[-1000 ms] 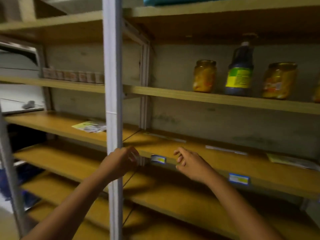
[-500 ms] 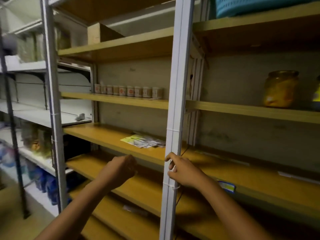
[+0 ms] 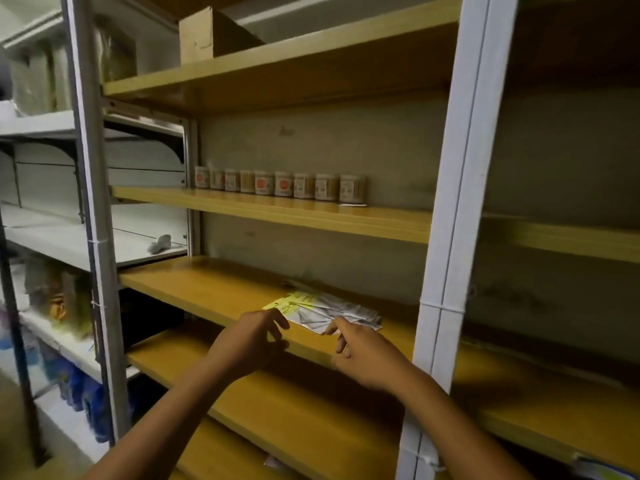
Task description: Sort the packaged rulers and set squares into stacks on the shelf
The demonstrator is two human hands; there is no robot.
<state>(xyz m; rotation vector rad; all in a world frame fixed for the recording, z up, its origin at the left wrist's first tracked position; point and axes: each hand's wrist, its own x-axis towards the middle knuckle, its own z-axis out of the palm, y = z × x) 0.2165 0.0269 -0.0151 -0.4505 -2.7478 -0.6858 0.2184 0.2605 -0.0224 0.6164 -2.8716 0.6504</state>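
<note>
Packaged rulers (image 3: 325,311), flat glossy sleeves fanned on wooden shelf (image 3: 207,289); both hands' fingers loosely spread, empty.

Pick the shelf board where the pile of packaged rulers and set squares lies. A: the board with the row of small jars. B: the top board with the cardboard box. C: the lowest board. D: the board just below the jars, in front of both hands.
D: the packaged rulers and set squares lie on the wooden board under the small jars, with the left hand and right hand at its front edge.

Smooth wood-look shelf (image 3: 214,289), glossy, probably plastic packets (image 3: 329,311), matt painted upright (image 3: 460,202)
</note>
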